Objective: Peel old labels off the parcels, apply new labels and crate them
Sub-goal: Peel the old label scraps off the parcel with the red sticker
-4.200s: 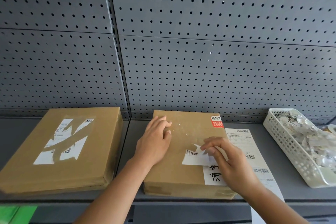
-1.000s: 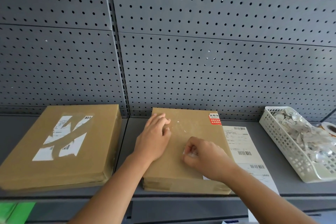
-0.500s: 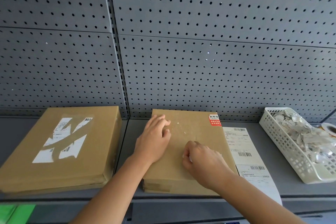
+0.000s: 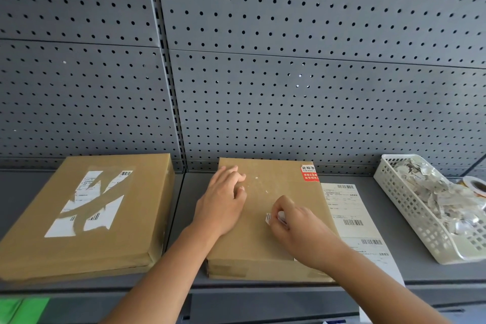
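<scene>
Right hand (image 4: pixel 297 226) covers part of the label scrap (image 4: pixel 268 217) it pinches.

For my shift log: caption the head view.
Left hand rests on middle parcel; right hand pinches a torn label scrap.

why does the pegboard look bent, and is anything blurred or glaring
Head view: the wide-angle lens bows the pegboard seams and stretches holes near the top; light is soft and even, no glare; the label scrap pinched in the right hand looks slightly soft.
</scene>
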The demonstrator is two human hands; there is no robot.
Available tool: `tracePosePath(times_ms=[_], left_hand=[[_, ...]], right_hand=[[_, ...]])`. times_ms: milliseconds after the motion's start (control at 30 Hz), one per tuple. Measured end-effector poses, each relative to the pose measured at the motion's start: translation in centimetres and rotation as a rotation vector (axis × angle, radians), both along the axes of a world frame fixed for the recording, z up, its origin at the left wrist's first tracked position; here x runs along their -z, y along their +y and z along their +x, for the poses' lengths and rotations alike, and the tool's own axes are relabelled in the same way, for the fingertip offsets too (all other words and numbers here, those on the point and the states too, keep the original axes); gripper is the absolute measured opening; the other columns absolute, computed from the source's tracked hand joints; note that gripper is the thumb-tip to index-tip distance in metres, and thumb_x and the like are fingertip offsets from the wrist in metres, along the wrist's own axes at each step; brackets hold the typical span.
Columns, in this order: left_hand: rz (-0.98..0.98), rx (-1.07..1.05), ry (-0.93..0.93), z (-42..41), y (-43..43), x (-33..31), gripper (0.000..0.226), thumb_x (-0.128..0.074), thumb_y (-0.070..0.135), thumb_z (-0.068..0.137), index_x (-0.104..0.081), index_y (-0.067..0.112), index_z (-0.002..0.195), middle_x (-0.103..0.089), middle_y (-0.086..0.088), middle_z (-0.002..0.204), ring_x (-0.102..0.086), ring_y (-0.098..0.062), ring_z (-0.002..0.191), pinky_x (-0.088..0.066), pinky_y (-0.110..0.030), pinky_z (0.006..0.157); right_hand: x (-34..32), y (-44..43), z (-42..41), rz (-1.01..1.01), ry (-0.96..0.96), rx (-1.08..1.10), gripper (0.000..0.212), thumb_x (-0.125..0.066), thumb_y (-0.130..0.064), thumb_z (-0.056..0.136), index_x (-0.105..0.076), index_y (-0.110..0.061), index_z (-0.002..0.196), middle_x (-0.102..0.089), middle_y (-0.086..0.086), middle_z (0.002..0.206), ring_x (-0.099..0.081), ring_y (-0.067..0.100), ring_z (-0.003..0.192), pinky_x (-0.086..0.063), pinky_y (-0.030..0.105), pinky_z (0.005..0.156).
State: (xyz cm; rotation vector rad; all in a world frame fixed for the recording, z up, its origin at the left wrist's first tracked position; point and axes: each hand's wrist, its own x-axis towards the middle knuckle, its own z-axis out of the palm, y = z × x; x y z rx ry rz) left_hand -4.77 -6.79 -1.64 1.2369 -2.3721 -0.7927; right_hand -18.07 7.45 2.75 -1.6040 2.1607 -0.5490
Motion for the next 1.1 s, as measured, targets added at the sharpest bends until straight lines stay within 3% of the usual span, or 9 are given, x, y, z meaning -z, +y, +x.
tracePosePath(times_ms=[133,300,500,600,700,900,1000,1100], left_hand=[[-0.007,0.001,0.002,0.0,0.0,0.0,0.037,-0.036,0.033,0.105,-0.049,0.036,0.139,-0.024,0.026,0.160,-0.002,0.006,0.149,-0.034,-0.045,0.111],[-0.011,-0.001,0.003,0.0,0.1,-0.1,0.036,-0.036,0.032,0.105,-0.050,0.036,0.138,-0.025,0.026,0.160,-0.004,0.006,0.149,-0.035,-0.045,0.110],[-0.011,0.002,0.000,0.0,0.1,-0.2,0.036,-0.036,0.033,0.105,-0.050,0.037,0.138,-0.025,0.027,0.159,-0.004,0.006,0.149,-0.036,-0.046,0.109],[-0.012,0.002,-0.002,0.0,0.0,-0.2,0.036,-0.036,0.034,0.105,-0.050,0.037,0.138,-0.025,0.027,0.159,-0.004,0.006,0.149,-0.036,-0.047,0.110],[-0.014,0.004,-0.012,0.0,0.0,-0.1,0.035,-0.036,0.035,0.105,-0.049,0.037,0.138,-0.025,0.027,0.159,-0.004,0.006,0.150,-0.035,-0.048,0.111],[-0.004,0.003,-0.006,0.0,0.0,-0.1,0.036,-0.036,0.035,0.105,-0.049,0.038,0.139,-0.024,0.029,0.159,-0.003,0.007,0.149,-0.036,-0.048,0.110],[-0.002,0.003,-0.007,0.0,0.0,-0.1,0.036,-0.036,0.035,0.105,-0.049,0.038,0.139,-0.024,0.029,0.159,-0.003,0.007,0.149,-0.036,-0.048,0.110],[0.000,0.003,-0.005,0.1,0.0,-0.1,0.036,-0.036,0.035,0.106,-0.049,0.038,0.140,-0.024,0.029,0.159,-0.003,0.007,0.149,-0.035,-0.048,0.110]], right_hand=[[0.0,0.1,0.1,0.016,0.067,0.013,0.022,-0.056,-0.044,0.093,-0.046,-0.028,0.106,-0.059,-0.010,0.092,-0.055,0.014,0.081,-0.046,0.032,0.071],[0.2,-0.2,0.1,0.038,0.119,0.016,0.011,-0.050,-0.033,0.099,-0.056,-0.024,0.101,-0.059,-0.007,0.105,-0.057,0.018,0.092,-0.046,0.033,0.079],[-0.5,-0.1,-1.0,0.075,-0.130,0.108,0.010,-0.052,-0.026,0.099,-0.057,-0.018,0.095,-0.064,-0.003,0.092,-0.053,0.010,0.076,-0.040,0.020,0.060],[-0.7,0.1,-1.4,0.068,-0.267,0.169,0.011,-0.050,-0.026,0.100,-0.057,-0.020,0.094,-0.066,-0.001,0.085,-0.052,0.009,0.064,-0.040,0.019,0.051],[-0.5,0.5,-1.8,0.050,-0.395,0.228,0.010,-0.051,-0.025,0.100,-0.057,-0.022,0.091,-0.068,0.002,0.080,-0.051,0.014,0.061,-0.042,0.025,0.049],[-0.4,1.7,-2.9,-0.041,-0.612,0.262,0.010,-0.054,-0.022,0.099,-0.057,-0.017,0.092,-0.062,0.000,0.066,-0.056,0.012,0.062,-0.047,0.039,0.070],[-0.4,2.2,-3.1,-0.065,-0.698,0.275,0.013,-0.054,-0.023,0.100,-0.057,-0.021,0.088,-0.069,0.008,0.075,-0.064,0.021,0.071,-0.051,0.048,0.080],[-0.3,2.7,-3.4,-0.097,-0.747,0.297,0.018,-0.052,-0.023,0.101,-0.055,-0.024,0.083,-0.070,0.013,0.082,-0.070,0.030,0.078,-0.052,0.050,0.077]])
